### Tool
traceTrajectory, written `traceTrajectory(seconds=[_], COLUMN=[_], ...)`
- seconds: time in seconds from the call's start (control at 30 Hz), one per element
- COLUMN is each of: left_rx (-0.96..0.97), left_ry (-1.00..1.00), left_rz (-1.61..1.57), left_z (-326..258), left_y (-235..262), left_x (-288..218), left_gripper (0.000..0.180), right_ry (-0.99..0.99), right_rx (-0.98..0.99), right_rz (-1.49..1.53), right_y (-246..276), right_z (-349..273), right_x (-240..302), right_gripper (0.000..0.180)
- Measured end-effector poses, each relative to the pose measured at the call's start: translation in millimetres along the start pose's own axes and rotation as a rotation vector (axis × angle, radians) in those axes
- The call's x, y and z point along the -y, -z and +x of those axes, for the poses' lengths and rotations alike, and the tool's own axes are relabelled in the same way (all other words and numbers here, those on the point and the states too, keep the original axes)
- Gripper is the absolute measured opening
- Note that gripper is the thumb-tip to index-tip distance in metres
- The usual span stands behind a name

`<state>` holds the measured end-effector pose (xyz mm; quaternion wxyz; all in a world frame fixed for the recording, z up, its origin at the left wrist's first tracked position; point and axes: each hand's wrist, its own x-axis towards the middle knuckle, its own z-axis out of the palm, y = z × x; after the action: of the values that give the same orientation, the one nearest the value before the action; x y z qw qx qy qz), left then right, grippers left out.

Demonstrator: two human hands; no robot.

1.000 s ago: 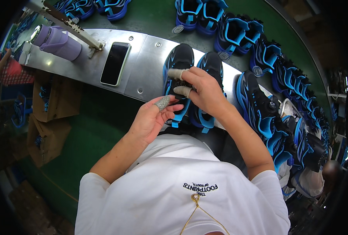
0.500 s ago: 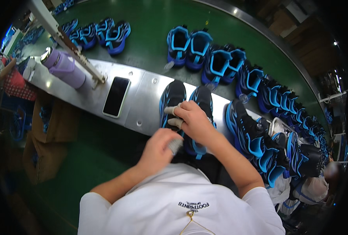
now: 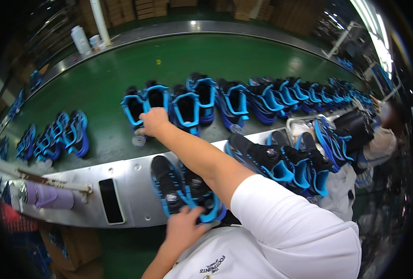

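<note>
Right of phone [image 3: 111, 201]: left hand [image 3: 183, 229] at near shoes [image 3: 166, 180], fingers spread. Beyond phone, rightward: right hand [image 3: 154, 122] at far shoes [image 3: 133, 107], finger closure unclear. Likely reaching step; calls for secure hold.

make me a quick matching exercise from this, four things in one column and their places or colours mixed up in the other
Column one
1. phone
2. bottle
3. right hand
4. left hand

Column two
A. at the far shoes on the green surface
B. purple
C. at the near shoes on the metal ledge
D. lying flat, black side up

Right pairs: 1-D, 2-B, 3-A, 4-C
</note>
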<state>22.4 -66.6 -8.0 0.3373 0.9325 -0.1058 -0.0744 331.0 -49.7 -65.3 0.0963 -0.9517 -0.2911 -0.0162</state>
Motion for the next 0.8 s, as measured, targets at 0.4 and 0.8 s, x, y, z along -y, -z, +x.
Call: traceTrajectory(seconds=[0.4, 0.8], left_rx=[-0.432, -0.463], left_ry=[0.037, 0.089], left_rz=[0.052, -0.534], left_z=[106, 85], left_y=[175, 71], left_x=[140, 94], left_gripper=[0.031, 0.058], right_ry=[-0.072, 0.265], right_rx=[-0.035, 0.042], right_rz=[0.120, 0.257], right_y=[41, 87], right_z=[-73, -178], right_x=[-159, -50], right_gripper=[0.064, 0.032])
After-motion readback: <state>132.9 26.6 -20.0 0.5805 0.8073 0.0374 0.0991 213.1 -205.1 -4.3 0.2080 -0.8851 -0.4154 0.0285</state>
